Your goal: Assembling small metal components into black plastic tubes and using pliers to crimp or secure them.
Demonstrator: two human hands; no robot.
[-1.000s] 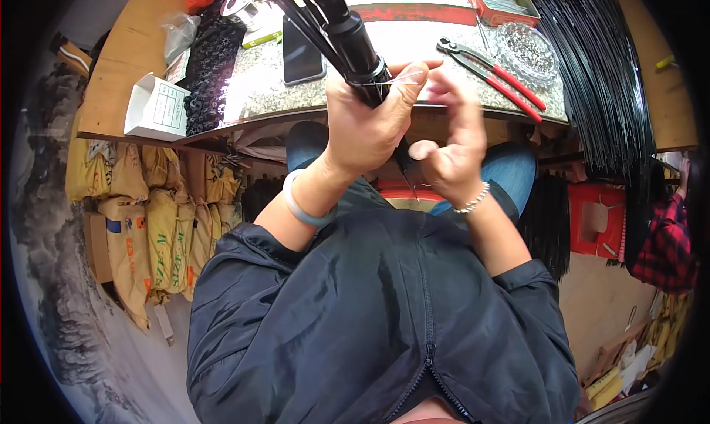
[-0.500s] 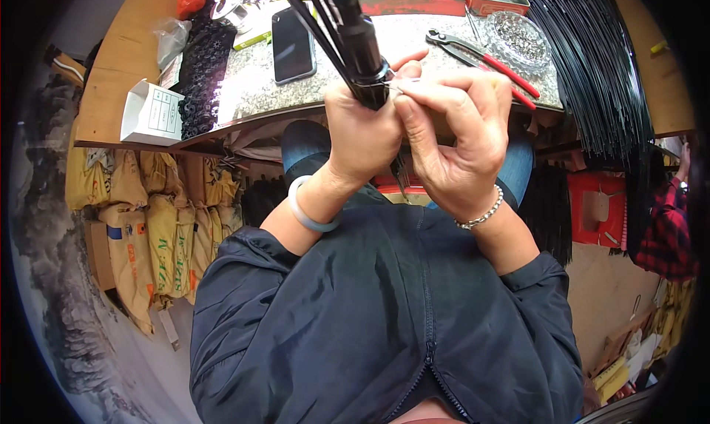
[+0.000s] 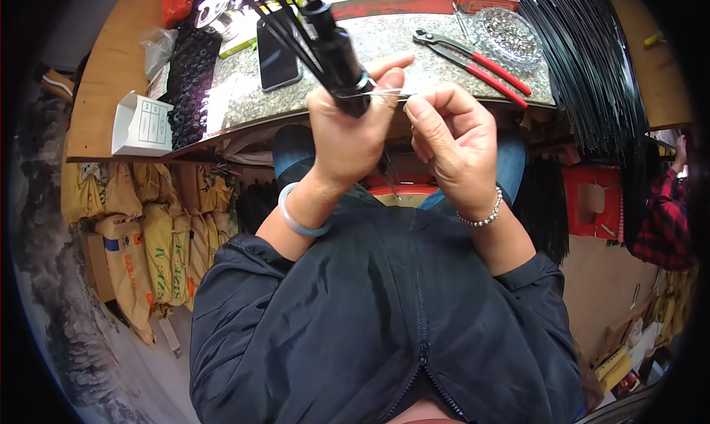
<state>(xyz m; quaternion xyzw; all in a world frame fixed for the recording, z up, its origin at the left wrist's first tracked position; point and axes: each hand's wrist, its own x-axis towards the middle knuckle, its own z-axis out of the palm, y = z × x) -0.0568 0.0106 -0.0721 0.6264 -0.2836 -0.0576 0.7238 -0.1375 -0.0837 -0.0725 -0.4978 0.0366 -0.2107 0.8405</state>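
My left hand (image 3: 346,139) is closed round a black tubular piece with thin black rods, which looks like an umbrella frame (image 3: 336,58). The frame leans up and to the left, over the table's front edge. A thin pale wire (image 3: 383,92) crosses it near my left thumb and stretches to the right. At the wire's far end, the thumb and forefinger of my right hand (image 3: 460,143) pinch it, a short way off from the tube. Red-handled pincers (image 3: 495,86) lie on the tabletop beyond my right hand.
A glass dish (image 3: 506,39) of small metal parts stands behind the pincers, beside a bundle of black rods (image 3: 584,61). Leftward lie a phone (image 3: 277,65), a wire spool (image 3: 213,13) and a white box (image 3: 143,124). Another person's checked sleeve (image 3: 665,224) shows far right.
My right hand has drawn away from the tube, so a longer stretch of wire shows between the hands. The left hand and frame have shifted slightly left and down in view.
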